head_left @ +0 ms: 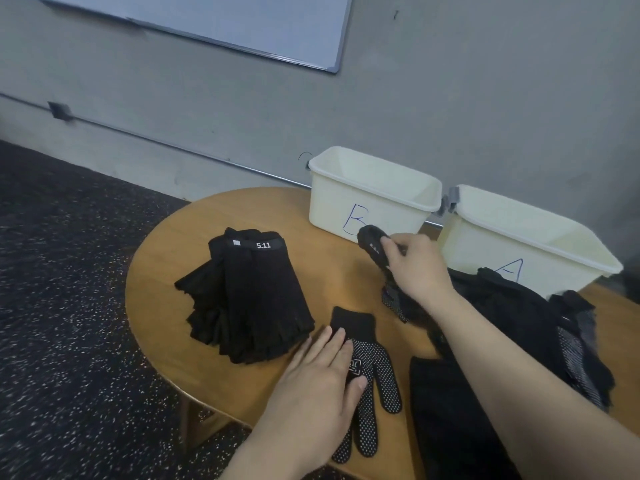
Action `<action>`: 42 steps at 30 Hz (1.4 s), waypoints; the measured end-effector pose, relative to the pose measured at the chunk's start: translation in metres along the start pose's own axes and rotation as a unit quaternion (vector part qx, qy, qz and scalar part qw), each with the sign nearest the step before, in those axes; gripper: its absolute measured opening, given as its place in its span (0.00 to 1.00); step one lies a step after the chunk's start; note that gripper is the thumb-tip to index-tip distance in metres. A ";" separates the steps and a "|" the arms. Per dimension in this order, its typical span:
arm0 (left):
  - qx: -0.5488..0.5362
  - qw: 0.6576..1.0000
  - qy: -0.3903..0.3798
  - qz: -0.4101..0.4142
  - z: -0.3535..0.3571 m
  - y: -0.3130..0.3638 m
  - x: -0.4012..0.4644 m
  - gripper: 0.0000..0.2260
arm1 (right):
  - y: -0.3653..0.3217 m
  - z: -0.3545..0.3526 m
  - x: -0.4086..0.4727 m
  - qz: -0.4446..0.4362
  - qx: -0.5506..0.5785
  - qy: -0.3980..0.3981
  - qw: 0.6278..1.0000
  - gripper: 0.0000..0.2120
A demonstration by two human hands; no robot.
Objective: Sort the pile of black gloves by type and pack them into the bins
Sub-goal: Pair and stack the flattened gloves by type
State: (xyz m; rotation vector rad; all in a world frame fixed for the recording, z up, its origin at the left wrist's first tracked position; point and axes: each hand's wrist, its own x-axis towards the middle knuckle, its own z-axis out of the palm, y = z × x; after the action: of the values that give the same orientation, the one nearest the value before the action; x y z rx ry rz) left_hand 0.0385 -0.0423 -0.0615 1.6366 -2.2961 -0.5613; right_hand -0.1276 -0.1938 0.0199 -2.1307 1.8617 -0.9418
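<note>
A neat stack of plain black gloves (242,299) with a "5.11" cuff label lies at the table's left. One dotted-grip black glove (374,372) lies flat at the front, and my left hand (322,379) rests on it with straight fingers. My right hand (415,268) grips another black glove (372,245) by its cuff, lifted in front of bin B (374,199). The loose pile of black gloves (540,323) sprawls on the right, in front of bin A (530,244). Neither white bin shows any gloves inside.
The round wooden table (166,258) stands against a grey wall. A dark speckled floor (69,306) lies to the left. A flat black piece (446,420) lies at the front under my right forearm. A whiteboard (221,19) hangs on the wall.
</note>
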 end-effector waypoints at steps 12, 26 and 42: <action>-0.239 0.968 0.070 0.027 -0.012 0.028 -0.022 0.27 | -0.032 -0.098 -0.031 0.080 0.437 -0.002 0.896 0.15; -0.556 0.829 0.042 -0.039 -0.008 0.039 -0.005 0.24 | 0.033 -0.076 -0.164 0.190 0.503 -0.046 0.842 0.17; -0.642 0.755 0.090 -0.098 -0.001 0.060 0.008 0.05 | 0.045 -0.089 -0.179 0.141 0.471 -0.061 0.869 0.10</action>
State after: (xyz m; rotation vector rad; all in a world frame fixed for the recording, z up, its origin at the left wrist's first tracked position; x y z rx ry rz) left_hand -0.0143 -0.0327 -0.0335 1.0455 -0.9753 -1.4809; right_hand -0.2186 -0.0107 0.0046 -1.2472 1.1869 -1.2442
